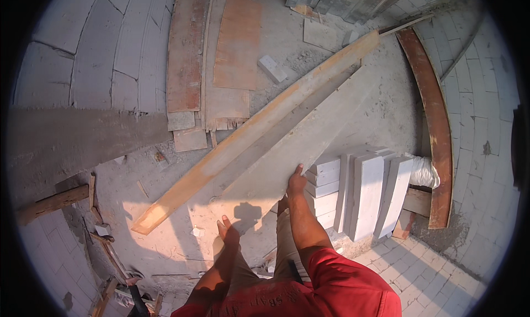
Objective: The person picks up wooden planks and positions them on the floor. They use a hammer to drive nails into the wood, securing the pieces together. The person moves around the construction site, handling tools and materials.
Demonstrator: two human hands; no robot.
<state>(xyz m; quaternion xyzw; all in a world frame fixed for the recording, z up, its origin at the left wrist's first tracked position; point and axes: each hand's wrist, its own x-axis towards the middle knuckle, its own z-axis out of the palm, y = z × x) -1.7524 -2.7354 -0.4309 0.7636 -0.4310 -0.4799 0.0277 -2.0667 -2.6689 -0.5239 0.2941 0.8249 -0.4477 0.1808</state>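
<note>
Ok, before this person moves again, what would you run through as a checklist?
1. Right-hand grip on the grey board: ok, it appears closed at the board's edge.
2. Left-hand grip on the same board: not ok, it is open near the lower end; contact cannot be told.
3. Board separate from the long yellowish plank alongside: cannot tell.
4. Room beside the white blocks: not ok, they stand close to the right.
5. Space left of the left hand: not ok, a small pale chunk lies there.
</note>
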